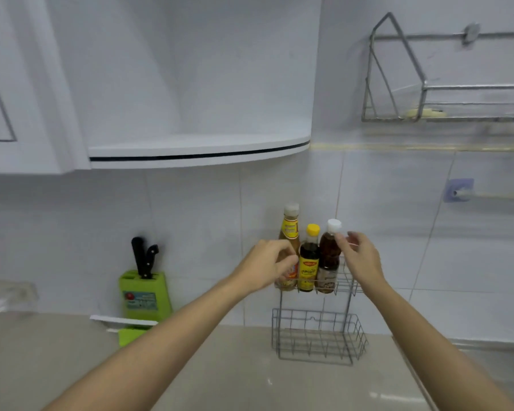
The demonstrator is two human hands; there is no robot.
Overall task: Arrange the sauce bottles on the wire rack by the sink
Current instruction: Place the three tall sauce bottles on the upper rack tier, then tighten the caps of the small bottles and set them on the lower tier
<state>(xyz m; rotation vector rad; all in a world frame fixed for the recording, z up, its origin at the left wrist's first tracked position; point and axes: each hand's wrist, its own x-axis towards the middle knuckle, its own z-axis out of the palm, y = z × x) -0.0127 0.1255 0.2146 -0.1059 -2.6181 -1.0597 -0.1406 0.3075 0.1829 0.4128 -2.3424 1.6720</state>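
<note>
Left hand (272, 262) fingers curl on the tall bottle (290, 232); right hand (359, 256) spread; bottles look slick, best gripped mid-body.

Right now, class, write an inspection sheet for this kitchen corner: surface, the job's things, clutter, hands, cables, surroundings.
Surface: beige countertop, bare in front of the rack.
Job's things: wire rack against the tiled wall; three sauce bottles upright in its top tier: tall orange bottle, yellow-capped dark bottle, white-capped bottle. Lower basket holds nothing.
Clutter: green knife block with black-handled knives, to the left.
Hands: left hand on the tall orange bottle; right hand open beside the white-capped bottle, contact unclear.
Cables: nothing seen.
Surroundings: white cabinet shelf above; metal wall rack upper right.
</note>
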